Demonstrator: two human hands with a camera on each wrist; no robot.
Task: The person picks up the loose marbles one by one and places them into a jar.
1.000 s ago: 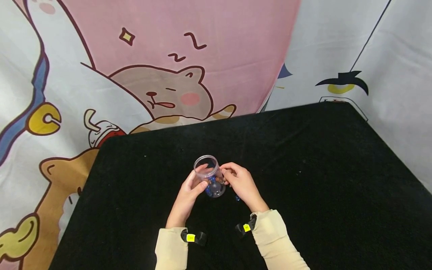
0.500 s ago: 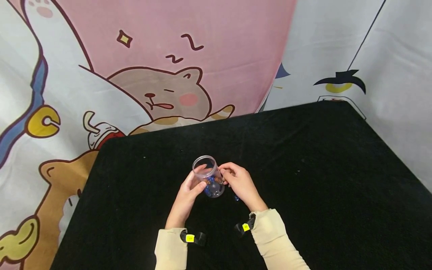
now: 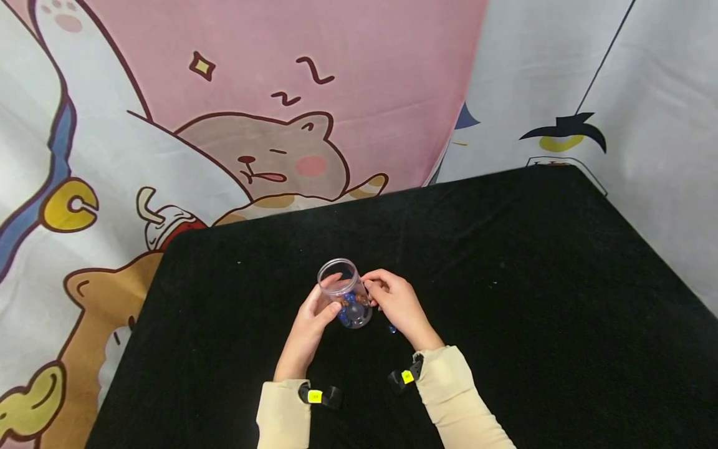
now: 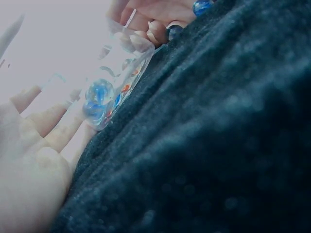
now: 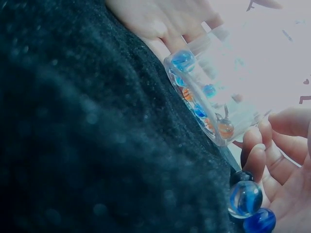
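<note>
hardly anything has shifted over the last second: left hand [image 3: 307, 321] still grips the jar [image 3: 344, 293], right hand [image 3: 392, 300] still cups loose marbles [image 5: 245, 198] beside it.

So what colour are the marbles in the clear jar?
Mostly blue marbles, a few orange, in the jar; the right wrist view shows them best.

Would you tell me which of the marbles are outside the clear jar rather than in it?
The blue marbles lying on the black cloth beside the right hand; the others, blue and orange, sit at the bottom of the clear jar that the left hand holds.
</note>
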